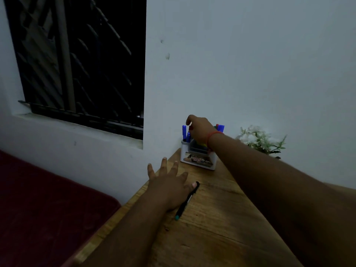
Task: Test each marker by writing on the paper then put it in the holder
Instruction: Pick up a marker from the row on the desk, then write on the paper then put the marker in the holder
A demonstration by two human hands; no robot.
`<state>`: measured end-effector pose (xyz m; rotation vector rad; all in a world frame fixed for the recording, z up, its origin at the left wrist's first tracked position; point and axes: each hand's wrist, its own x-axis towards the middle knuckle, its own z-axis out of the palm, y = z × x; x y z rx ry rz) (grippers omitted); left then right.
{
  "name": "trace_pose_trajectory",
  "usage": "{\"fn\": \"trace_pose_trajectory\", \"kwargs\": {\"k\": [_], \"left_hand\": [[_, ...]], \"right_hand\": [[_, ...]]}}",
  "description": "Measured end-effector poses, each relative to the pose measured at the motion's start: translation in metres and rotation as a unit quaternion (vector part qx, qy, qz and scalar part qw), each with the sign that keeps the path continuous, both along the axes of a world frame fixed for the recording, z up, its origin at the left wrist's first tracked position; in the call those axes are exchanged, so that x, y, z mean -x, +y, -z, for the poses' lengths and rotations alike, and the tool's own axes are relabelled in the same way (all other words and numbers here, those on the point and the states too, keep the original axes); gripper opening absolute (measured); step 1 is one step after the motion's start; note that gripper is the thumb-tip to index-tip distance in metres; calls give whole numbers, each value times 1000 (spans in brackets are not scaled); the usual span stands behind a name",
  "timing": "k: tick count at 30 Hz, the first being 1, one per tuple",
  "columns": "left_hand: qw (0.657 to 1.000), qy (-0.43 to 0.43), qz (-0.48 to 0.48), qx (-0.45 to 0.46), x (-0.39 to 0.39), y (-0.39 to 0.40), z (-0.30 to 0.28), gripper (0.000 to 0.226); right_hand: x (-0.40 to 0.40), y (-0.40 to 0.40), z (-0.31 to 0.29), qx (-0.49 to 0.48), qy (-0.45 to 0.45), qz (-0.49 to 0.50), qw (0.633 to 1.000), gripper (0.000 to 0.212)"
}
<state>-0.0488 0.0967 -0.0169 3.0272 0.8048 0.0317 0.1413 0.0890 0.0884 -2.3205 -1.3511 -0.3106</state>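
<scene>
A white holder stands at the far end of the wooden table, against the wall, with blue markers upright inside. The right hand is above it, fingers curled; whether it grips a marker I cannot tell. The left hand lies flat, fingers spread, thumb touching a black pen with a teal tip. White flowers stand to the right.
</scene>
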Motion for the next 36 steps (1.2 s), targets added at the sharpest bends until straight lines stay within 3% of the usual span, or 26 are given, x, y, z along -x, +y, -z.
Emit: {"fn": "trace_pose_trajectory", "kwargs": {"k": [6,10,14,23,29,33,36], "left_hand": [[999,-30,15,8,0,0,1,68],[993,-111,30,1,0,-5,-2,48],[990,-136,33,-8,1,-9,-3,30],[989,-123,76,8,-3,-27,-6,40],[991,-63,115,-34,-20,-64,-15,24],[981,-136,134,40,-46,-104,-25,19],[936,-267,162,166,-74,-153,-36,21]], "right_hand": [[2,-27,-5,4,-27,-6,1000,47],[10,-77,3,13,-50,-32,998,50],[23,-139,23,7,-77,-56,995,46],[62,-277,75,43,-30,-68,996,37],[56,-355,69,3,-2,-44,999,39],[36,-391,67,-17,33,2,999,33],[23,-402,79,-91,105,16,990,27]]}}
